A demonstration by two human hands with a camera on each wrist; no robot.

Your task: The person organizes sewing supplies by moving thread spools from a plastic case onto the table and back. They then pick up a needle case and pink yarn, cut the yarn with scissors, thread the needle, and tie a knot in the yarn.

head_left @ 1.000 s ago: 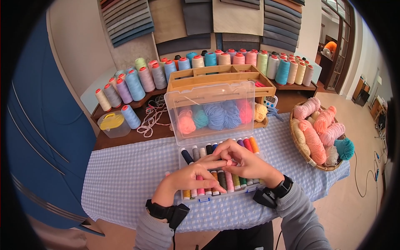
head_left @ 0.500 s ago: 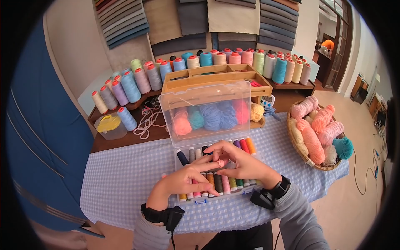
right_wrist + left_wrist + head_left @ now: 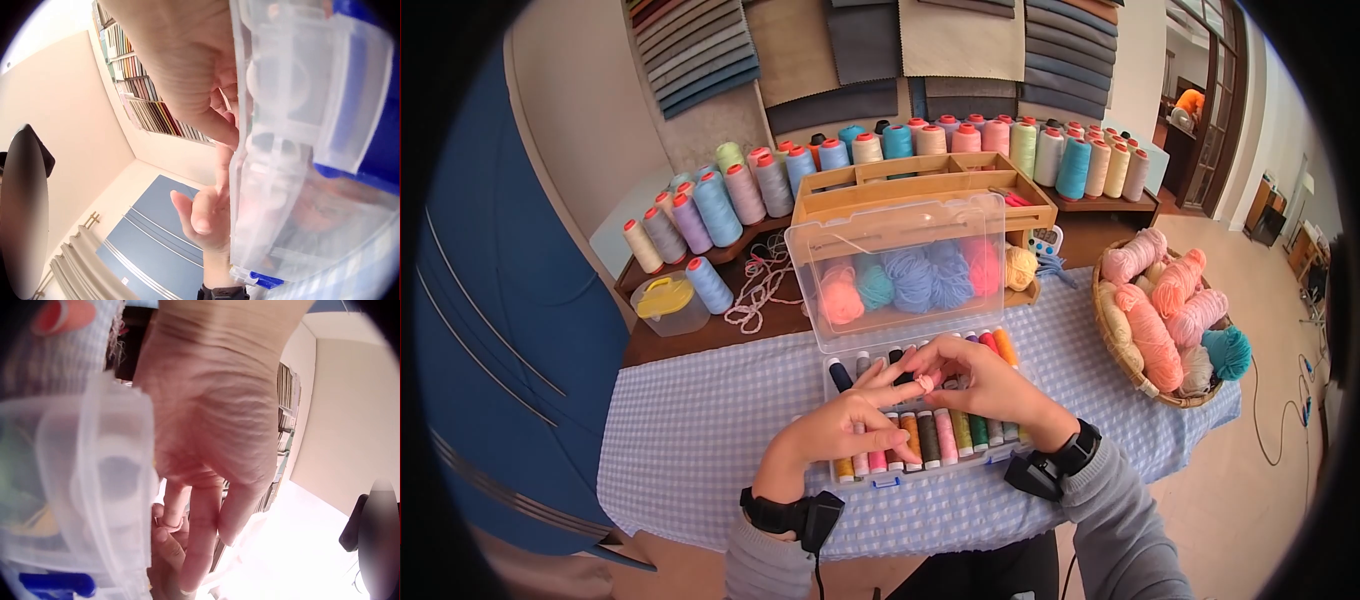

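In the head view my left hand (image 3: 855, 415) hovers palm down over a clear plastic box of thread spools (image 3: 928, 438), its fingers extended to the right. A small wrap of pink yarn (image 3: 925, 383) circles one of its fingers near the tip. My right hand (image 3: 990, 390) comes in from the right with bent fingers, thumb and fingertips pinching at the wrap. The left wrist view shows the left palm (image 3: 209, 425) beside the box wall (image 3: 119, 487), with the right fingers below. Seen from the right wrist, the box wall partly hides the right fingers (image 3: 222, 125).
The box's raised clear lid (image 3: 900, 335) stands behind the hands, before a wooden organizer (image 3: 840, 207) with yarn balls. A wicker basket (image 3: 1122, 358) of yarn skeins sits at right. Thread cones (image 3: 718, 212) line the back; a yellow-lidded tub (image 3: 668, 305) stands left on the table.
The right thumb and fingers have shifted about the left finger, the thumb now closer to the pink wrap. The left hand stays nearly in place; the head view has moved slightly.
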